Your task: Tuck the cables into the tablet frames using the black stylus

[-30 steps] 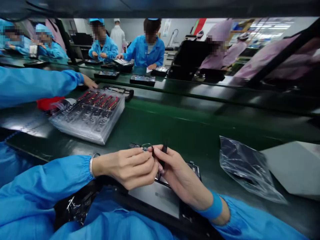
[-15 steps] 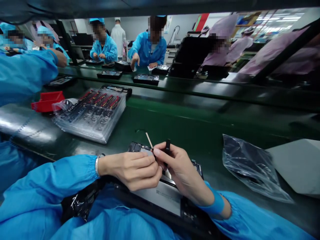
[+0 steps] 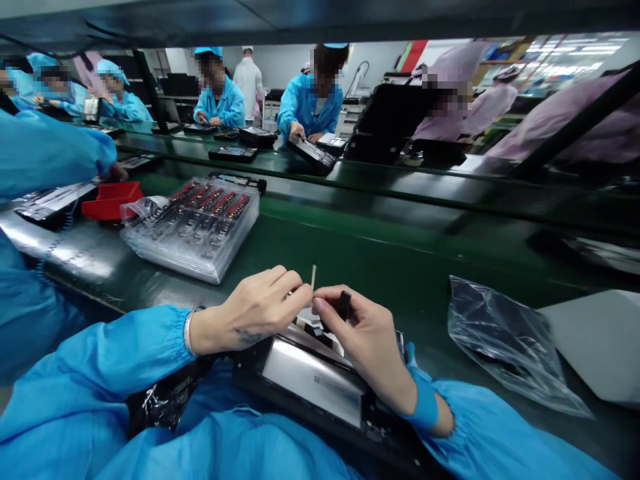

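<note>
My left hand (image 3: 265, 307) is closed in a pinch, thumb and forefinger meeting at the foot of a thin pale strip (image 3: 314, 276) that stands upright. My right hand (image 3: 367, 333) has its fingertips against the same spot. Within its curled fingers sits a slim black tool (image 3: 345, 305), its end sticking up; the rest is hidden. Whether the right fingertips also grip the strip is unclear. Below both hands lies an opened flat electronic device (image 3: 250, 370) with a large silver battery (image 3: 313, 381). My hands cover part of its inside.
A stack of clear trays (image 3: 190, 227) with small parts lies left, beside a red bin (image 3: 113, 201). On the right are a clear plastic bag (image 3: 505, 340) and a grey-white panel (image 3: 597, 347). A co-worker's blue sleeve (image 3: 55, 157) reaches in from the left. More people work across the bench.
My left hand has lifted and turned, its fingers now bunched above the device. The strip has gone from leaning left to nearly upright. Across the bench, a co-worker has tilted up a device.
</note>
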Demonstrator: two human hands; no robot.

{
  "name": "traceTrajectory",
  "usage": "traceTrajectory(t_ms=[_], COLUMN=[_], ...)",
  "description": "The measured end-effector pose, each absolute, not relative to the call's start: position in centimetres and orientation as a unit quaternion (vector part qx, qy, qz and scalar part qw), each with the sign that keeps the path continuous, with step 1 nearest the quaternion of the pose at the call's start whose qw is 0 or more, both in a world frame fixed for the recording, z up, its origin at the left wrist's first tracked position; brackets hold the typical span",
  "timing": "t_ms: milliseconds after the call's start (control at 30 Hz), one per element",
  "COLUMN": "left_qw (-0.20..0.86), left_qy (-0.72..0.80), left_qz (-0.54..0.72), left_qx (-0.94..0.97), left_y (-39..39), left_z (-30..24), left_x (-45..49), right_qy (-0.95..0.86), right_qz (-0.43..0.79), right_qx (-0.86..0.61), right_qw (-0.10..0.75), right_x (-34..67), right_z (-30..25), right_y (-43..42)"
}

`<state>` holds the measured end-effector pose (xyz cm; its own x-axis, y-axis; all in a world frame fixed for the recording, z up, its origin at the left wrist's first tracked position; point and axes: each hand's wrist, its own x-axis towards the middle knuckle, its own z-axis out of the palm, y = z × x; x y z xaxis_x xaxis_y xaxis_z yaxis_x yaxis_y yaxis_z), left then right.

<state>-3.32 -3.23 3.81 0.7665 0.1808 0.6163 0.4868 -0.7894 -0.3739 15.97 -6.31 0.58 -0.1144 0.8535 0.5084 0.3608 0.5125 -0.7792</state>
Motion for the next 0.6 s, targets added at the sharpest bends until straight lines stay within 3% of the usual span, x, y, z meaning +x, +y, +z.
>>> traceTrajectory(t_ms=[233, 367, 467, 600], left_qw=[0.253, 0.276, 0.238, 0.126], left_qy=[-0.210, -0.194, -0.213, -0.384], left_qz=[-0.227, -0.269, -0.298, -0.283], left_qx=[-0.917, -0.902, -0.899, -0.870], left_y=[-4.9, -5.5, -6.5, -9.8], left_z=[4.3, 3.3, 2.9, 2.2], left_x=[-3.8, -3.5, -4.7, -11.7], right_qy=[-0.786, -0.822, -0.839, -0.810], right_qz=[0.078, 0.039, 0.066, 0.182], right_qx=[-0.379, -0.348, -0.336, -0.381], right_qw=[0.481, 0.450, 0.422, 0.407], right_x=[15.9, 15.9, 16.0, 16.2], right_z=[0.6, 0.3, 0.0, -0.1], right_y=[-7.3, -7.9, -8.5, -8.6])
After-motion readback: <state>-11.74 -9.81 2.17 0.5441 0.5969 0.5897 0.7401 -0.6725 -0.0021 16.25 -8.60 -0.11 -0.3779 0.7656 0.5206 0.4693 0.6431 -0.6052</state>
